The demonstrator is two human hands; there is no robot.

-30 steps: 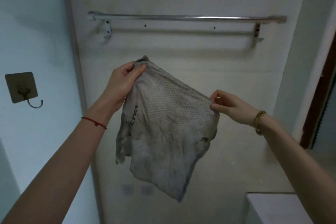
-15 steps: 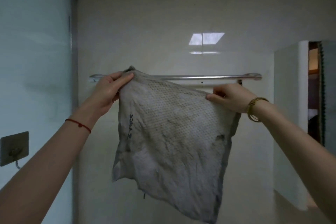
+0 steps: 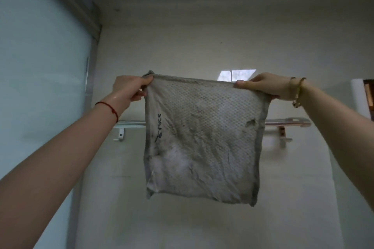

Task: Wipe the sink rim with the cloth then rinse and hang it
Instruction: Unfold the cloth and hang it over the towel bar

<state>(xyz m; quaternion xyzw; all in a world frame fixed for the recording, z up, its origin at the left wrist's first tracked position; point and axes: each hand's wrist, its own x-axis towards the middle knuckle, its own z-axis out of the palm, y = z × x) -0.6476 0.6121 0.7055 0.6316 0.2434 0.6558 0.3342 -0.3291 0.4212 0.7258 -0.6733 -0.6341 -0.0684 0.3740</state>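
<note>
The cloth (image 3: 202, 137) is pinched at its upper left corner by the left hand (image 3: 129, 89) and at its upper right corner by the right hand (image 3: 261, 87), thumbs on the near face, so that its top edge is stretched flat across the centre of the frame. It is held spread in front of the towel bar (image 3: 287, 123), whose ends are seen at either side; contact cannot be determined. A small hole (image 3: 251, 123) is noted near the right edge, and dark marks near the left edge.
</note>
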